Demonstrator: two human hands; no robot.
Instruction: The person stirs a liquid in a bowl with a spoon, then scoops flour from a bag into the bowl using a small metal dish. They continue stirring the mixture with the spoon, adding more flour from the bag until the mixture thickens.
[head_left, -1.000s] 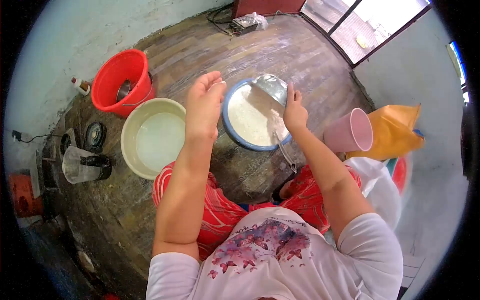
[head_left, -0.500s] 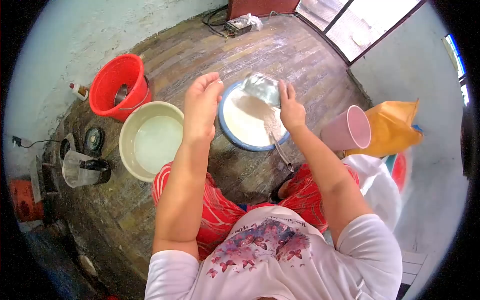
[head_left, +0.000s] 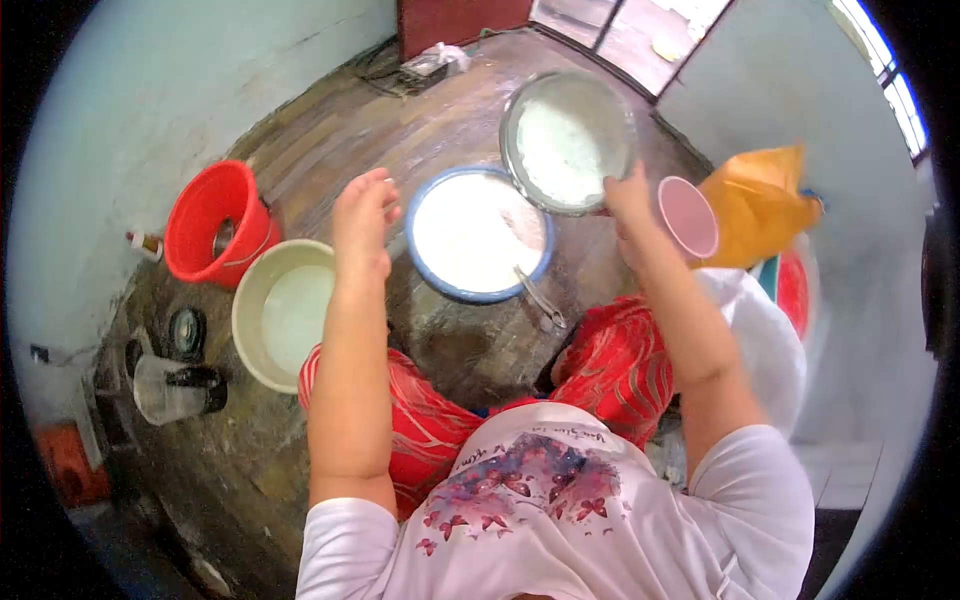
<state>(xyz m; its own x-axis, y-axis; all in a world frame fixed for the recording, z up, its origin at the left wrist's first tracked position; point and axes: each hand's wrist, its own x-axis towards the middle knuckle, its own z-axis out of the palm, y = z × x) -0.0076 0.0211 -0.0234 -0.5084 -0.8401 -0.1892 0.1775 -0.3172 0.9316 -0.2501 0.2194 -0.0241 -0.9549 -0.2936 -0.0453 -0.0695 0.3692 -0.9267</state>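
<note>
My right hand point(head_left: 628, 200) grips the rim of a round bowl point(head_left: 565, 140), tilted so its white-coated inside faces me. The bowl hangs over the far right edge of a blue-rimmed basin point(head_left: 465, 235) filled with white stuff. A patch of powder lies at the basin's right side, partly under the bowl. A metal ladle point(head_left: 540, 297) leans in there, its handle sticking out over the near rim. My left hand point(head_left: 364, 218) is raised left of the basin, fingers loosely bent and slightly apart, with nothing visible in it.
On the left stand a red bucket point(head_left: 212, 222), a cream tub point(head_left: 250, 325) of cloudy liquid and a clear jug point(head_left: 165, 390). To the right are a pink bucket point(head_left: 688, 215), a yellow sack point(head_left: 755, 205) and a white bag point(head_left: 755, 340).
My right hand has swung the bowl up and to the right, turning its inside toward me. My left hand has dropped slightly and its fingers have loosened. The view has shifted.
</note>
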